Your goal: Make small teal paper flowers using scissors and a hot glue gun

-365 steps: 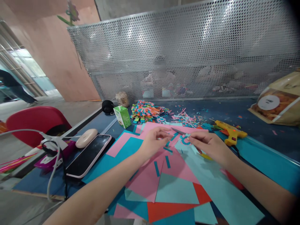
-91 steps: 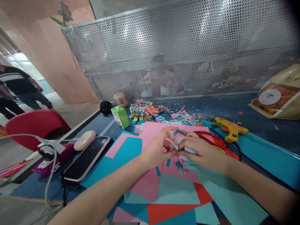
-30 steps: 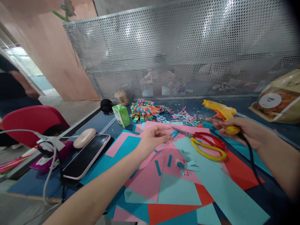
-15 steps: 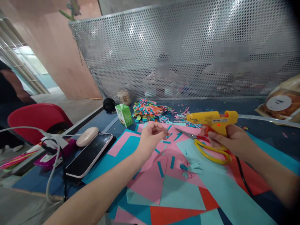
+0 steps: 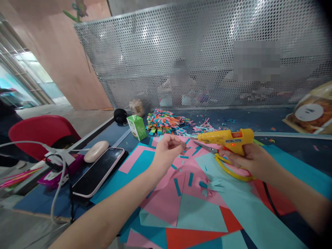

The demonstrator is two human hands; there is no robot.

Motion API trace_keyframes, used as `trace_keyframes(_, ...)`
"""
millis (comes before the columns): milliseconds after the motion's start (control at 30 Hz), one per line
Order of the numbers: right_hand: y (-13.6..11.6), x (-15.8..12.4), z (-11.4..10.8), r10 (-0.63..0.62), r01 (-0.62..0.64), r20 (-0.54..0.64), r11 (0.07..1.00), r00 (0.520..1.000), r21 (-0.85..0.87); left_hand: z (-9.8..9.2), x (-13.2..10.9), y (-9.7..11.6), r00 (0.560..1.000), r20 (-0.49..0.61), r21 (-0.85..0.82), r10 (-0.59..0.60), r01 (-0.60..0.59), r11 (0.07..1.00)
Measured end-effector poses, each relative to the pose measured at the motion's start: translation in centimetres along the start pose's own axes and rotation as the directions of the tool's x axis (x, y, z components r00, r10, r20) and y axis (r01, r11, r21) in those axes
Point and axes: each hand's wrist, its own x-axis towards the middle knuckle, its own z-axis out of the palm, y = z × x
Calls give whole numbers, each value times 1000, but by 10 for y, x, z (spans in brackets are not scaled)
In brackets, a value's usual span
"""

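Note:
In my right hand (image 5: 250, 157) is a yellow glue gun (image 5: 220, 137), its small red light on and its nozzle pointing left. Just below it lie scissors (image 5: 233, 172) with yellow handles, blades toward the left, partly hidden by my fingers. My left hand (image 5: 171, 148) is pinched over the pink paper (image 5: 166, 204), a little left of the nozzle; whatever the fingertips hold is too small to make out. Short blue paper strips (image 5: 191, 179) lie scattered beneath and in front of it. Light-blue cut scraps (image 5: 216, 186) rest on the sheets.
Behind my hands is a heap of colourful fringed paper (image 5: 162, 122), beside a green drink carton (image 5: 136, 127). A phone (image 5: 100, 171) and white cables (image 5: 58, 186) lie at left. A perforated metal panel (image 5: 145, 62) stands behind; a snack bag (image 5: 311, 110) sits at right.
My right hand has moved the glue gun left and slightly down, bringing the nozzle nearer my left hand. The left hand stays in place. A person at far left has shifted.

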Motion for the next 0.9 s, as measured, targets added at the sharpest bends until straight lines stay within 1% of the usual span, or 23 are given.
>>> trace_keyframes(133,0,-1,-1,0,1,12,998,1000,-55,1,-1,1,1000,2,8,-5,5,1000)
trace_keyframes(367,5,-1,0,10,-8,23,997,1000,-76,1,-1,1,1000,10,15,-4,4,1000)
trace_keyframes(667,-2,-2,-2,-43,45,18,991,999,-123,0,0,1,1000,8,20,-4,4,1000)
trace_keyframes(900,1,1,0,-48,50,22,990,999,-130,0,0,0,1000,11,20,-7,7,1000)
